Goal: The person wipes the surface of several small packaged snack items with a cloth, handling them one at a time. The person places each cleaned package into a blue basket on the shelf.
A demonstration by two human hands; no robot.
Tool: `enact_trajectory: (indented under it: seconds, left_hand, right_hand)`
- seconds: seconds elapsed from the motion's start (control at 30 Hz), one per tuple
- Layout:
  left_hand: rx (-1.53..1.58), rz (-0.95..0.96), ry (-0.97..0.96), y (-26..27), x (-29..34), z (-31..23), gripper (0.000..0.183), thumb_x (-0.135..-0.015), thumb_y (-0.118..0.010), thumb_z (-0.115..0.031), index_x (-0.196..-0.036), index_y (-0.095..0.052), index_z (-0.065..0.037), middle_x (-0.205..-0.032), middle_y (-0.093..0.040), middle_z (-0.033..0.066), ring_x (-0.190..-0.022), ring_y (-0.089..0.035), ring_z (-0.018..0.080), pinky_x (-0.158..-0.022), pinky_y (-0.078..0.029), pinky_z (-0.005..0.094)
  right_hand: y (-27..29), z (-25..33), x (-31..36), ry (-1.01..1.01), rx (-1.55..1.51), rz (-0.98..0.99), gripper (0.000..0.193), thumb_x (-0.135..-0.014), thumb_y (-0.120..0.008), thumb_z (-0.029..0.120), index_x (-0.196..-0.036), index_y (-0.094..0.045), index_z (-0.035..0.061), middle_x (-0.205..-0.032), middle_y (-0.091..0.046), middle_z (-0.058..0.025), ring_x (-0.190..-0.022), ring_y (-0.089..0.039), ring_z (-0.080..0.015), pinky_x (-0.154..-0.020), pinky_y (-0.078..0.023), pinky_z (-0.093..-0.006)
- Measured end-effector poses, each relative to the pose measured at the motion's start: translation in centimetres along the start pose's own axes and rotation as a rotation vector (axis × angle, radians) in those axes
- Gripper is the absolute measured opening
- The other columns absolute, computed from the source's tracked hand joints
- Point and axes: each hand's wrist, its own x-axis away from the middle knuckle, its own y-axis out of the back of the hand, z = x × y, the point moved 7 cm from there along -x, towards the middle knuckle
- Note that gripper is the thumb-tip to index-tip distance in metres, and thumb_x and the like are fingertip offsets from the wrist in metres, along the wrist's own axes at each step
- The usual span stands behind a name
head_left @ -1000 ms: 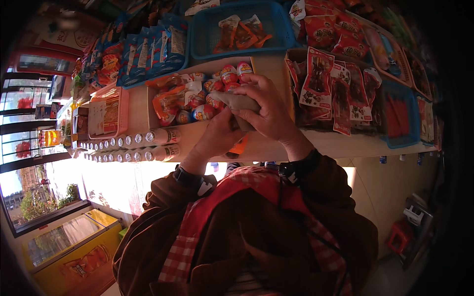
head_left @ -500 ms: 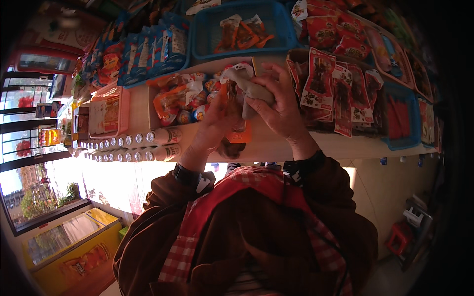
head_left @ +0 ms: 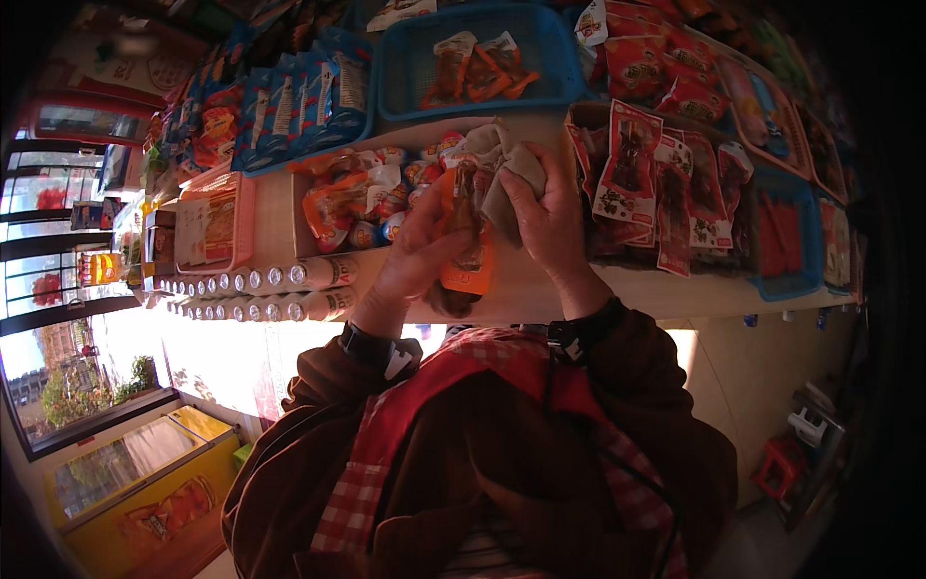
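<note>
- Nearest is the person's red apron [head_left: 386, 434] with checked edges, over a brown jacket [head_left: 482, 415]; a dark band [head_left: 363, 345] circles the left wrist and another dark band [head_left: 577, 338] the right.
- The left hand [head_left: 413, 256] grips an orange-and-clear packet [head_left: 468, 275], thumb across its front, some fingers hidden behind it. The packet is raised over the near side of the tabletop [head_left: 531, 285], between the hands.
- The right hand [head_left: 554, 222] has its fingers closed on a bunched grey cloth [head_left: 502, 203]; the cloth sits at the packet's upper right, though contact there is hard to tell.
- Left of the hands, white bottles [head_left: 323, 273] lie in two rows.
- Just beyond the hands, a shallow box [head_left: 298, 203] holds orange packets [head_left: 333, 207] and egg-shaped sweets [head_left: 394, 227].
- To the right hang red-and-white packets [head_left: 627, 164].
- Farther off, a blue basket [head_left: 410, 58] carries more orange packets [head_left: 477, 72], with blue bags [head_left: 313, 101] to its left.
</note>
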Motion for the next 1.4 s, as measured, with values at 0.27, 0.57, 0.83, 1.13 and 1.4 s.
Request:
enact_trajectory:
  seconds: [0.27,0.57,0.83,1.13,1.4]
  left_hand:
    - [-0.504,-0.018,-0.179,0.8,-0.6,-0.5,0.041,-0.080,-0.080,-0.005,-0.118,-0.065,-0.003,-0.112,-0.069,0.0082,-0.097,-0.067,0.0132,-0.082,-0.055,0.0292]
    - [-0.322,-0.062,-0.043,2.0,0.0,-1.4,0.038,-0.085,-0.070,0.011,-0.121,-0.063,0.000,-0.112,-0.070,0.0071,-0.099,-0.070,0.0164,-0.086,-0.059,0.0299]
    - [0.180,-0.230,-0.068,3.2,-1.0,0.6,0.043,-0.093,-0.072,-0.001,-0.133,-0.057,-0.005,-0.117,-0.070,0.0057,-0.101,-0.069,0.0152,-0.081,-0.059,0.0281]
    - [-0.022,-0.066,0.036,2.2,-0.2,1.4,0.048,-0.097,-0.070,-0.008,-0.140,-0.050,-0.007,-0.119,-0.066,0.0038,-0.100,-0.066,0.0122,-0.079,-0.056,0.0250]
    - [-0.080,-0.045,0.027,0.9,0.2,0.4,0.047,-0.097,-0.068,-0.005,-0.139,-0.049,-0.003,-0.122,-0.066,0.0067,-0.109,-0.065,0.0149,-0.091,-0.056,0.0306]
  right_hand:
    - [-2.7,4.8,1.4,0.491,0.465,0.382,0.043,-0.080,-0.079,0.010,-0.120,-0.064,0.0070,-0.115,-0.066,-0.0118,-0.115,-0.060,-0.0314,-0.100,-0.047,-0.0432]
    - [-1.1,1.1,0.4,0.042,0.179,0.352,0.039,-0.090,-0.072,0.005,-0.127,-0.059,0.0059,-0.109,-0.071,-0.0178,-0.101,-0.071,-0.0308,-0.088,-0.054,-0.0389]
    - [-2.0,-0.2,1.4,-0.124,-0.149,0.325,0.041,-0.092,-0.065,-0.003,-0.130,-0.056,0.0075,-0.120,-0.067,-0.0116,-0.111,-0.065,-0.0208,-0.094,-0.052,-0.0339]
    - [-1.6,-0.1,1.1,-0.028,-0.066,0.216,0.040,-0.091,-0.072,0.004,-0.128,-0.056,0.0049,-0.119,-0.067,-0.0111,-0.110,-0.064,-0.0174,-0.092,-0.053,-0.0323]
    - [1.1,-0.2,-0.1,-0.232,-0.329,0.050,0.037,-0.096,-0.071,0.017,-0.128,-0.057,0.0035,-0.121,-0.063,-0.0079,-0.110,-0.064,-0.0175,-0.091,-0.054,-0.0323]
